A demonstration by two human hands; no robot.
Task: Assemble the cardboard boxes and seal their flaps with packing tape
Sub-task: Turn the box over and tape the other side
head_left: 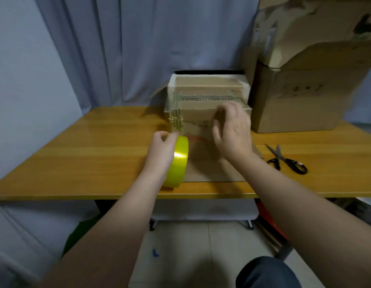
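- On the worktop point(76, 152), about the middle and toward the far side: a box point(197, 116), top flaps folded shut, with clear tape already across them.
- Gripped in the left hand point(161, 148): a yellow roll point(178, 161) of tape, standing on edge just left of the near face of the box, with fingers point(172, 137) clenched over its rim.
- Laid on the near face of the box, close to the upper right edge: the right hand point(232, 129), fingers released and only lightly bent, pressing and not closed round anything, judging through the blur.
- Between roll and box: seemingly a stretched strip of tape toward the near left corner of the box, too transparent to be sure.
- Decisive relation: box lying far and right of the roll, long axis running left to right. Probably a pull of the roll along this axis, with the box held steady by the right hand.
- Left hand nearer to the roll and the left corner of the box. Right hand nearer to the scissors point(288, 161), lying flat on the worktop, well right of the box and apart from both hands.
- For cutting the strip, likely necessary to lift the right hand first, with some risk of the box sliding then.
- Far right: bigger boxes point(294, 100) just beside the box, touched by neither hand.
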